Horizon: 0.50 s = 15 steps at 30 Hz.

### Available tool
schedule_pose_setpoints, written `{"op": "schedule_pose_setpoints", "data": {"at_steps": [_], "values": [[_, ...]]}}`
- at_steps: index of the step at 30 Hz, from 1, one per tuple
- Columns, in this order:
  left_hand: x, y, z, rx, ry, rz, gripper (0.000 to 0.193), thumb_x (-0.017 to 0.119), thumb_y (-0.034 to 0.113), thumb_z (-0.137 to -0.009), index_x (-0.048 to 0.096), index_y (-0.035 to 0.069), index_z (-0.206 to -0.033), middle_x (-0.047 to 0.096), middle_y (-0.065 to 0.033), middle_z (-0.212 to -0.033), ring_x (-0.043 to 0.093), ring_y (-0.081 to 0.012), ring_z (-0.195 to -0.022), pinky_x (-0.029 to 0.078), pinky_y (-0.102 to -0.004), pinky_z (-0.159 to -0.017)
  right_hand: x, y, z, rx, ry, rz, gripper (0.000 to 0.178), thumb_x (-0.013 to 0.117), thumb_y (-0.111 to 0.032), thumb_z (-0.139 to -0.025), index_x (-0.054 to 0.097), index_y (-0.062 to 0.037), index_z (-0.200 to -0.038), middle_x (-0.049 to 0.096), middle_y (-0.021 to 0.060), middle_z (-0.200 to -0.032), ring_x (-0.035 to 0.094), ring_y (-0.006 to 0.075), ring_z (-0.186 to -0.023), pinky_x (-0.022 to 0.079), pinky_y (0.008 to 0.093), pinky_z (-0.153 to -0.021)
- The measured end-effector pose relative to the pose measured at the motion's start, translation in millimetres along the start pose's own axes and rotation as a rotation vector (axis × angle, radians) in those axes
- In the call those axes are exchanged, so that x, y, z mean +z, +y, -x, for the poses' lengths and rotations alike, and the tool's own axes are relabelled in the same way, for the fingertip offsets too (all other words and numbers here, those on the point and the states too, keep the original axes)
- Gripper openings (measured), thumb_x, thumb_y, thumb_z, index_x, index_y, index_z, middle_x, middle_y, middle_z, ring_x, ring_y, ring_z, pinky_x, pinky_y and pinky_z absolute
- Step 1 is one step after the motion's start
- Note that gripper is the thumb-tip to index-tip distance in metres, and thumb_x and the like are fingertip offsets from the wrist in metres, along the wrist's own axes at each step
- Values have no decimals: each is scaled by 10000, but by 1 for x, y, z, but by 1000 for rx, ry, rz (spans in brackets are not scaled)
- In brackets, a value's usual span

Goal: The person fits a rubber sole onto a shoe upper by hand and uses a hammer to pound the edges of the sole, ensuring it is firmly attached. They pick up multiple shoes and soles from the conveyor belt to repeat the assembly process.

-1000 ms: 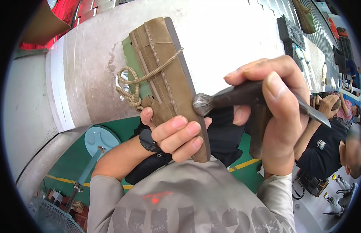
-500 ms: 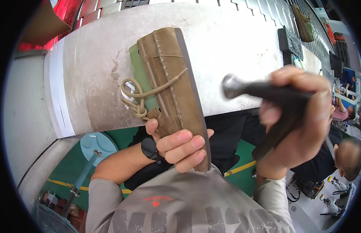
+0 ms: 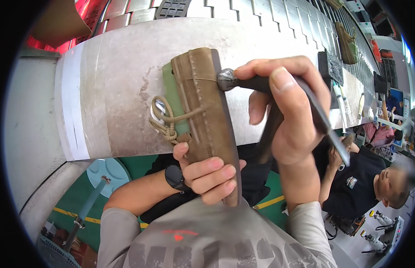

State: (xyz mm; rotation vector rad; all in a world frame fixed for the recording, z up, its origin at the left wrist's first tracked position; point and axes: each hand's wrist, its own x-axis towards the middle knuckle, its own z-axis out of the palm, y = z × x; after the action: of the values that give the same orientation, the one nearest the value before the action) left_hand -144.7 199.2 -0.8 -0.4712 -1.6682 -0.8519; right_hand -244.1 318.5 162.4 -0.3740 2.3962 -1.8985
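Observation:
My left hand (image 3: pixel 212 176) is closed around one end of a brown leather shoe (image 3: pixel 198 102), which is tipped on its side over the worktable. The shoe has a stitched seam, a dark sole along its right edge, a green part on its left side and a knotted tan cord lace (image 3: pixel 169 127). In my right hand (image 3: pixel 292 107) is a dark hammer (image 3: pixel 252 84), gripped close to its head. Its round metal face meets the sole edge near the shoe's far end. A flat, blurred end of the head sticks out past my right hand.
Beneath the shoe lies a pale, stained worktable (image 3: pixel 122 89). Beyond it runs a metal slat conveyor (image 3: pixel 247 13) carrying a dark sole (image 3: pixel 172 8) and another brown shoe (image 3: pixel 347 43). A black block (image 3: pixel 330 67) stands at the right. A person in black (image 3: pixel 357 183) sits at the lower right.
My right hand has brought the hammer leftward, from apart to against the sole edge. The shoe sits slightly lower and farther right in view, still in my left hand.

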Motion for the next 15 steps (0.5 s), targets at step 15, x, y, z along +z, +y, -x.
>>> {"op": "schedule_pose_setpoints", "data": {"at_steps": [15], "values": [[-20, -12, 3, 48, -166, 58, 553, 826, 252, -913, 451, 188, -1313, 605, -21, -1305, 570, -233, -1259, 264, -705, -1228, -7, -34, 97, 12, 110, -326, 322, 598, -280, -999, 619, 41, -1011, 716, 276, -932, 595, 136, -562, 501, 257, -527]]}}
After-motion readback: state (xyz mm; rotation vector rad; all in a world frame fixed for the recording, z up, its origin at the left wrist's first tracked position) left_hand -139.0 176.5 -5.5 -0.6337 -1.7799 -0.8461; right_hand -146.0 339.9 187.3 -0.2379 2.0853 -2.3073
